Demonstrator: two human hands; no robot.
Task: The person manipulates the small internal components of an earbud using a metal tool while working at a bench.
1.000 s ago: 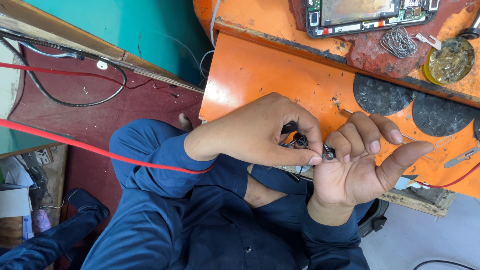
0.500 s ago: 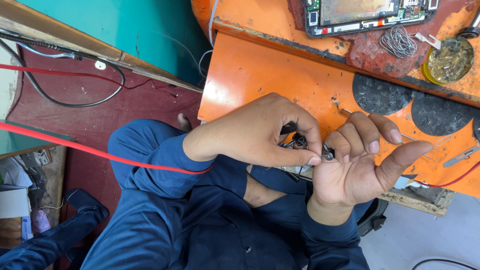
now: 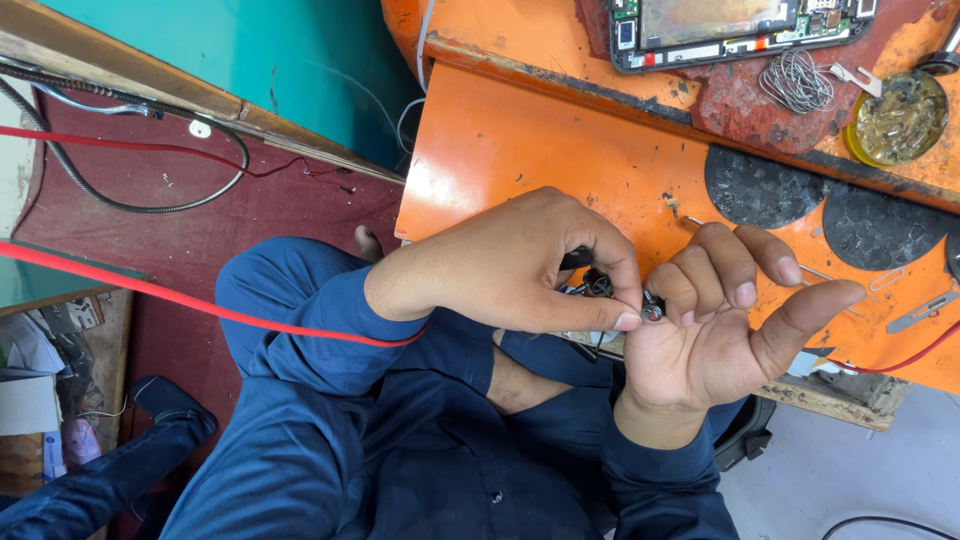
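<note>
**Dark blue workwear, bare hands**

The person wears a dark navy-blue long-sleeved shirt [image 3: 430,460] of plain cloth, creased at the elbows. Its sleeves reach down to the wrists, with a stitched cuff [image 3: 665,465] on one forearm. A small dark button [image 3: 492,496] sits on the shirt front. The trousers [image 3: 90,480] are a matching dark blue. Both hands are bare, with short, trimmed fingernails [image 3: 745,294].
</note>
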